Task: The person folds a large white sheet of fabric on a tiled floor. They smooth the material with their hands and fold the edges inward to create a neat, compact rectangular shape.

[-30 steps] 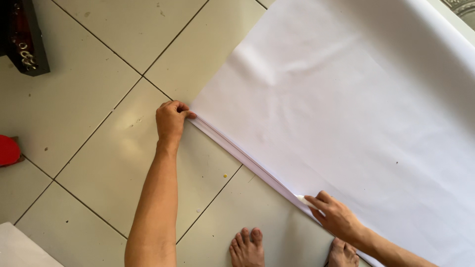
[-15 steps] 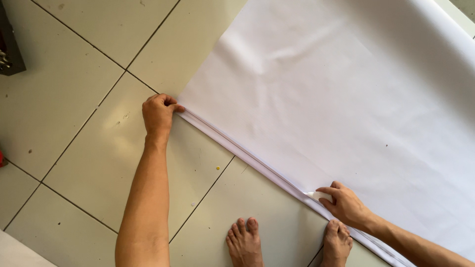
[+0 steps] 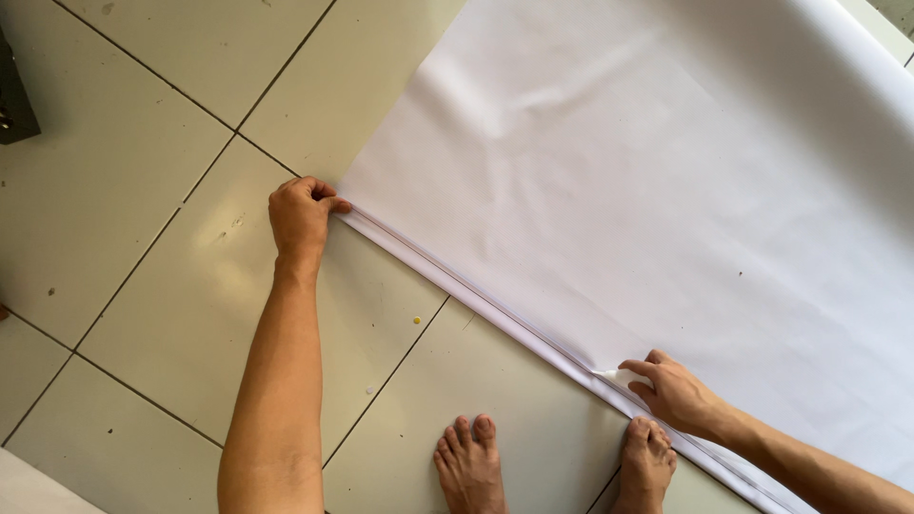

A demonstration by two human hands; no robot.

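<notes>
I see a floor (image 3: 143, 286) of large pale glossy tiles with dark grout lines, softly lit by daylight, and a dark object (image 3: 14, 100) at the left edge.

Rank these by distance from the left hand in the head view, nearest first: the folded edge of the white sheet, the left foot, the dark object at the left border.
From the left hand:
1. Folded edge of the white sheet: touched, at its corner.
2. Left foot: lower right, on the tiled floor.
3. Dark object: far left, at the frame border.

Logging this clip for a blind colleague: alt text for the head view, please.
Two bare hands, left hand and right hand, pinch the folded edge of a large white sheet on a tiled floor; bare feet stand below.
</notes>
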